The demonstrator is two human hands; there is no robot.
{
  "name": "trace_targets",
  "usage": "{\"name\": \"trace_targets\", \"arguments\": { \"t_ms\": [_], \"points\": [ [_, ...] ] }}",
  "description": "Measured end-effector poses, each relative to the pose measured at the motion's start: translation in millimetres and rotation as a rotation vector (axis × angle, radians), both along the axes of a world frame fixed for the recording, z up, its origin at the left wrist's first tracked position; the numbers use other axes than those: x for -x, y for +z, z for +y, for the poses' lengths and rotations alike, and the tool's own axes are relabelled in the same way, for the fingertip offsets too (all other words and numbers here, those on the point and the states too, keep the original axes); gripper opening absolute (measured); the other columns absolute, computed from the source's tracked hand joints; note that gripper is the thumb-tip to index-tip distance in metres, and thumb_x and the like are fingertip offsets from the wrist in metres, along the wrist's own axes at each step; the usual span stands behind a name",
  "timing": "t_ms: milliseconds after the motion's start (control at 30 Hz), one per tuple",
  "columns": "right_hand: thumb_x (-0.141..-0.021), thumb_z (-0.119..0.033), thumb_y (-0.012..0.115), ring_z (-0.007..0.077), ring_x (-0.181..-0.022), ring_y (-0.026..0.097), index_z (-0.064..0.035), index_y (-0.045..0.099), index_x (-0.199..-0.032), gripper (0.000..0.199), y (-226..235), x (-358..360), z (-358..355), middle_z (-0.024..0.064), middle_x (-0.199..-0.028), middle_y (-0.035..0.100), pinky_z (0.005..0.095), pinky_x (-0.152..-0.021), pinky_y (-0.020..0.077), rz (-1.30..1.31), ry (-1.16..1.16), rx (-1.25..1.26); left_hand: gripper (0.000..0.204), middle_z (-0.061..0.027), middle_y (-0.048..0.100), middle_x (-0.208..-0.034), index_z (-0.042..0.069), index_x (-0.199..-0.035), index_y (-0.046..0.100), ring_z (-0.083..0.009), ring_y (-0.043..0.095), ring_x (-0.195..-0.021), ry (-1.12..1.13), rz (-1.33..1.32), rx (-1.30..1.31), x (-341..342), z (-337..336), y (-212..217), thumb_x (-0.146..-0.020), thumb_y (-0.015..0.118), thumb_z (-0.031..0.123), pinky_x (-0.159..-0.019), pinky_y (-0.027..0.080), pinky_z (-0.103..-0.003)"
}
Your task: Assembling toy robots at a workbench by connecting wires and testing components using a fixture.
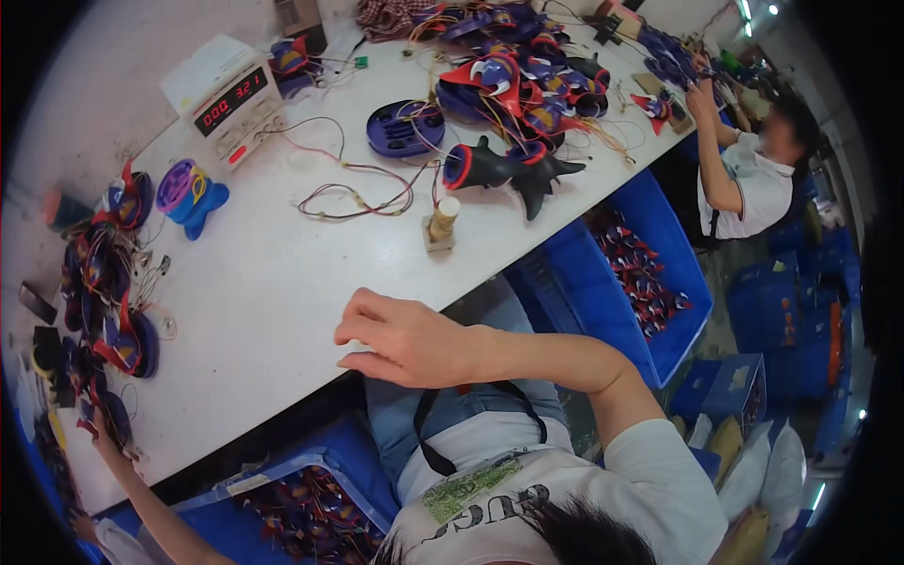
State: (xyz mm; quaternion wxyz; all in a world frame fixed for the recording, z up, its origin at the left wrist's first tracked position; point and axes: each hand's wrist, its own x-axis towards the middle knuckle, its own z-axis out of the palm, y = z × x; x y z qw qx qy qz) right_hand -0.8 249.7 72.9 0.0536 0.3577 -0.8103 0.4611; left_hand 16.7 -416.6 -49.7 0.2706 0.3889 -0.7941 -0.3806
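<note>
My right hand [405, 341] hovers over the near edge of the white table [311, 292]. Its fingers are loosely curled, with the thumb apart from the forefinger and nothing visible between them. Far to the left, my left hand [100, 435] reaches into a row of purple, red and orange plastic toy parts with wires [118, 330]. Its fingers are small and partly hidden against those parts, so a grip cannot be made out. Ahead of my right hand, a small post with a tan top [440, 226] stands near black, horned toy parts [504, 174].
A power supply with red digits [231, 104] stands at the back left, its wires [358, 202] looped across the table. Nearby are a blue-purple piece [193, 196] and a purple shell [405, 127]. Blue bins [673, 273] hold more parts. A co-worker [753, 179] works at the right.
</note>
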Motion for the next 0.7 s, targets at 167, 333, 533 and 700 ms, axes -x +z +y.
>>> {"name": "trace_targets", "arguments": {
  "t_ms": [167,333,533,700],
  "points": [
    [-0.084,-0.007,0.066,0.0158,-0.067,0.051,-0.0030,0.057,-0.102,0.020,11.8,-8.8,50.6,0.0078,-0.100,0.051,0.0236,-0.059,0.0425,-0.056,-0.086,-0.027,0.049,-0.0155,0.066,-0.099,-0.003,-0.117,0.057,-0.0246,0.065,-0.087,0.166,-0.260,0.284,-5.7,-22.4,24.6,-0.081,0.070,0.028,-0.077,0.052,-0.030],
    [-0.083,-0.003,0.063,0.0146,-0.074,0.054,-0.0008,0.058,-0.107,0.024,25.2,-1.8,136.1,0.0077,-0.094,0.058,0.0241,-0.065,0.0454,-0.034,-0.498,0.123,0.051,-0.0159,0.067,-0.097,-0.005,-0.114,0.059,-0.0247,0.065,-0.087,0.356,-0.324,0.919,-0.6,41.6,83.8,-0.083,0.070,0.033,-0.077,0.052,-0.030],
    [-0.090,-0.016,0.058,0.0132,-0.071,0.054,0.0000,0.059,-0.105,0.022,31.3,83.8,309.0,0.0074,-0.090,0.061,0.0234,-0.064,0.0456,-0.198,-1.045,0.686,0.035,-0.0115,0.057,-0.111,0.000,-0.124,0.051,-0.0173,0.056,-0.094,-0.744,0.250,0.382,83.3,330.1,146.7,-0.092,0.058,0.009,-0.084,0.046,-0.027],
    [-0.088,-0.022,0.060,0.0124,-0.070,0.054,-0.0002,0.061,-0.103,0.026,19.0,137.0,419.3,0.0068,-0.089,0.061,0.0222,-0.061,0.0444,-0.486,-1.229,0.458,0.037,-0.0120,0.054,-0.113,0.003,-0.116,0.055,-0.0237,0.054,-0.097,-1.604,0.330,0.613,160.5,606.7,201.7,-0.080,0.063,-0.001,-0.083,0.045,-0.031]
  ]
}}
